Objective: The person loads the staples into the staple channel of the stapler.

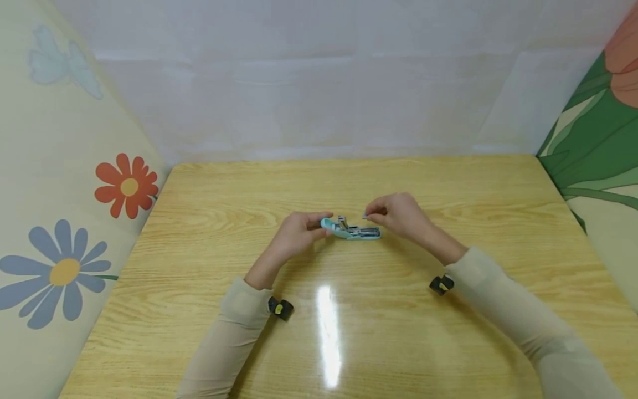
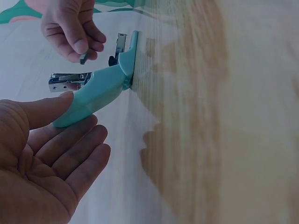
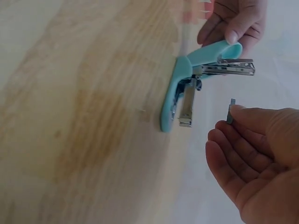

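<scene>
A light teal stapler [image 1: 355, 234] lies opened up on the wooden table, its metal parts exposed. My left hand [image 1: 295, 235] pinches one end of it between thumb and fingers, as the left wrist view shows. In that view the stapler's raised teal part [image 2: 96, 91] slants up from the table. My right hand [image 1: 402, 213] is just above the stapler's other end, apart from it. Between thumb and forefinger it pinches a small strip of staples [image 3: 231, 111], grey and short. The metal magazine [image 3: 188, 105] stands out from the teal base in the right wrist view.
The wooden table [image 1: 209, 332] spreads around both hands, with a bright light reflection in front. A white sheet [image 1: 319, 100] hangs along the back edge. Flower-painted panels [image 1: 65, 271] stand at the sides. Both wrists carry small black cameras [image 1: 281, 308].
</scene>
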`<act>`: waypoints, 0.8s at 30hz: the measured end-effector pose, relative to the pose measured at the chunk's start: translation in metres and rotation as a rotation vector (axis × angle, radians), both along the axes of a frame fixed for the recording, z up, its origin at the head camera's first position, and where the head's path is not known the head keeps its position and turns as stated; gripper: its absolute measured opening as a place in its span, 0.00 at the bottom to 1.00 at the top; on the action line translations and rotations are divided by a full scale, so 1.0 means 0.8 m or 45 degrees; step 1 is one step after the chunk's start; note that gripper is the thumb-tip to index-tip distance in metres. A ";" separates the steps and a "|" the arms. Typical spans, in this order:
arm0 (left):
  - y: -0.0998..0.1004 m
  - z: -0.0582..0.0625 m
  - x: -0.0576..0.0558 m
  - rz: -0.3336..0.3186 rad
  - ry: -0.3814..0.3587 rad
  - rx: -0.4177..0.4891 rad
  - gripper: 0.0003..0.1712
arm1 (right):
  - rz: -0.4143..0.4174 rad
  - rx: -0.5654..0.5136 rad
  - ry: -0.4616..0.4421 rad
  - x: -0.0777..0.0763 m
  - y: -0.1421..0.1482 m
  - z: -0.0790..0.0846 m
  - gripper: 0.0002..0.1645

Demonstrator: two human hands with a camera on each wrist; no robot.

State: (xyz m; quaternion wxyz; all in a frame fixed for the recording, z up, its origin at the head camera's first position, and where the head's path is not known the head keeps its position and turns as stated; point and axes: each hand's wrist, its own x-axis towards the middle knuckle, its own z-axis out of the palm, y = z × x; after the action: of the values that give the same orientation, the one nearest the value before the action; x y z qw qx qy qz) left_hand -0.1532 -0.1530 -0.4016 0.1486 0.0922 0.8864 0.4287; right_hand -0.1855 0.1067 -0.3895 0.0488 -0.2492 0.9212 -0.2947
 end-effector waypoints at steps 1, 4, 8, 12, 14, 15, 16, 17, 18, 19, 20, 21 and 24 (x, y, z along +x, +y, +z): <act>0.000 0.000 0.000 0.000 0.001 -0.002 0.26 | 0.002 0.010 -0.001 0.001 -0.001 -0.002 0.08; 0.001 0.001 0.000 0.000 0.003 -0.005 0.26 | -0.005 0.026 -0.012 0.002 -0.004 -0.009 0.08; 0.000 -0.001 -0.001 -0.003 0.010 -0.002 0.26 | -0.014 0.042 -0.020 0.004 -0.005 -0.015 0.07; -0.001 -0.001 0.000 -0.003 0.008 0.004 0.26 | -0.001 0.049 -0.023 0.008 -0.005 -0.019 0.07; -0.001 0.000 0.000 0.002 0.004 0.003 0.26 | 0.010 0.045 -0.023 0.008 -0.005 -0.022 0.07; -0.001 -0.001 0.000 0.006 0.000 0.006 0.26 | 0.017 0.048 -0.016 0.008 -0.005 -0.024 0.07; -0.001 -0.001 0.000 0.011 -0.003 0.010 0.26 | 0.024 0.049 -0.010 0.008 -0.005 -0.026 0.07; -0.001 -0.001 0.000 0.014 -0.002 0.012 0.26 | 0.026 0.047 -0.009 0.008 -0.005 -0.027 0.07; -0.001 -0.001 0.000 0.016 -0.002 0.013 0.26 | 0.027 0.046 -0.004 0.009 -0.005 -0.029 0.07; -0.001 -0.002 0.000 0.013 -0.002 0.015 0.26 | 0.026 0.046 0.002 0.009 -0.004 -0.030 0.07; 0.000 -0.002 0.000 0.011 0.000 0.016 0.25 | 0.024 0.046 0.009 0.009 -0.003 -0.031 0.07; 0.001 -0.002 0.000 0.006 0.002 0.019 0.25 | 0.019 0.045 0.014 0.010 -0.003 -0.032 0.06; 0.002 -0.002 0.000 0.002 0.001 0.024 0.26 | 0.011 0.046 0.029 0.011 -0.002 -0.034 0.06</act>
State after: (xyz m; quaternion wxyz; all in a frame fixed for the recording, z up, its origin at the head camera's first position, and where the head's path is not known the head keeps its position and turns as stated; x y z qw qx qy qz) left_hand -0.1533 -0.1513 -0.4032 0.1469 0.0932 0.8825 0.4370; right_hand -0.1764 0.1055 -0.4165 0.0442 -0.2555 0.9258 -0.2752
